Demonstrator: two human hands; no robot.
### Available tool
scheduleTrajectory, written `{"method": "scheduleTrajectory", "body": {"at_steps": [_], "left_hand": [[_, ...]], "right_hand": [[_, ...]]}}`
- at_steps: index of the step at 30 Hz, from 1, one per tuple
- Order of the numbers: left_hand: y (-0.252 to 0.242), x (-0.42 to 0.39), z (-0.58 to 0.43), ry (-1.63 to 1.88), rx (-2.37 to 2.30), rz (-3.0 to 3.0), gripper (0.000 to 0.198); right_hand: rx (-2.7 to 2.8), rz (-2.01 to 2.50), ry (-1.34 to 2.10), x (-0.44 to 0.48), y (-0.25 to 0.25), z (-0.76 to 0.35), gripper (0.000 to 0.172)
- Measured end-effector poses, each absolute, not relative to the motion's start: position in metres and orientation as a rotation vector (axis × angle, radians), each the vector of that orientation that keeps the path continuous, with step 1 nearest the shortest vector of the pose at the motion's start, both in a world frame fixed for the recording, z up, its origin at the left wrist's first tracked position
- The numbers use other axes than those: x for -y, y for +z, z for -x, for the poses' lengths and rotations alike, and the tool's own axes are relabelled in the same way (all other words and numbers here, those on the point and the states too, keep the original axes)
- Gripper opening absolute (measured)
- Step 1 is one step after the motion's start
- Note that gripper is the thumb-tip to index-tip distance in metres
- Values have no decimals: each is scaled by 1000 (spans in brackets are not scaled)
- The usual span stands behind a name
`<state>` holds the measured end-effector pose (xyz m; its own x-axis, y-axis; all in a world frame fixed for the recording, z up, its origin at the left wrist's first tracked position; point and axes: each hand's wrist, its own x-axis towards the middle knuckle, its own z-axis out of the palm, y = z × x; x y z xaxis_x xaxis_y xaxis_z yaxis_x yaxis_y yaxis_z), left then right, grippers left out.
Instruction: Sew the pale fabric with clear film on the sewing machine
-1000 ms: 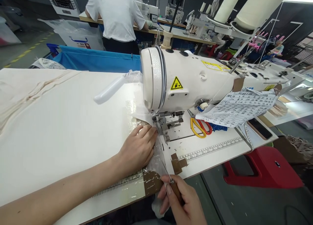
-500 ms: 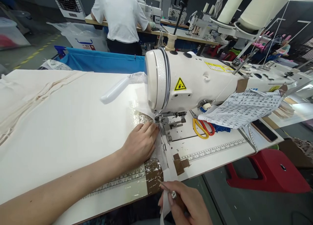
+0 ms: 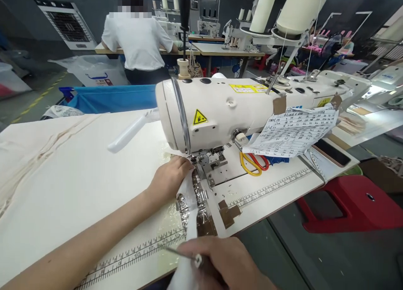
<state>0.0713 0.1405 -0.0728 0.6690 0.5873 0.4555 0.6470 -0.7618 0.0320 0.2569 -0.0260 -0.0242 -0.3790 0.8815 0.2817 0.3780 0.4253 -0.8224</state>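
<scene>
A white sewing machine (image 3: pixel 217 113) stands over the table, its presser foot (image 3: pixel 197 157) low at the left end. My left hand (image 3: pixel 170 176) is beside the foot, its bent fingers closed on a thin white fabric strip (image 3: pixel 191 222). This strip runs from the foot down over the table's front edge. My right hand (image 3: pixel 228 260) is at that edge, closed around an awl (image 3: pixel 180 253) whose thin metal shaft points left across the strip. Part of the strip passes under the right hand; the fingers beneath are hidden.
Yellow and red scissors (image 3: pixel 252 164) lie behind a handwritten paper (image 3: pixel 289 132) hanging from the machine. A phone (image 3: pixel 332 152) rests at the right. A ruler (image 3: pixel 138 254) marks the front edge. A red stool (image 3: pixel 349 201) stands at right; another person (image 3: pixel 135 42) sits ahead.
The view has shifted, so the machine sits further left. My left fingers have drawn in at the foot. The strip has lifted and swung left with my right hand and the awl.
</scene>
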Motion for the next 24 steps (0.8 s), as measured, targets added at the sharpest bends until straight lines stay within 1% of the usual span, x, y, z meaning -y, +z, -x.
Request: {"method": "scheduleTrajectory", "body": {"at_steps": [3, 6, 9, 15, 24], "left_hand": [[-76, -144, -66, -910, 1091, 2884, 17], [-77, -149, -64, -1081, 1075, 2991, 20], [-75, -151, -64, -1177, 1087, 3025, 22], [-72, -151, -65, -1162, 1166, 3046, 23], [-77, -153, -62, -1140, 1165, 3019, 18]], "right_hand": [[1953, 1266, 657, 16, -46, -262, 30], [1903, 1487, 542, -1, -58, -265, 31], [1884, 1539, 432, -15, -66, -263, 33], [1903, 1514, 230, -30, -78, -252, 32], [1949, 1596, 202, -35, -80, -248, 33]]}}
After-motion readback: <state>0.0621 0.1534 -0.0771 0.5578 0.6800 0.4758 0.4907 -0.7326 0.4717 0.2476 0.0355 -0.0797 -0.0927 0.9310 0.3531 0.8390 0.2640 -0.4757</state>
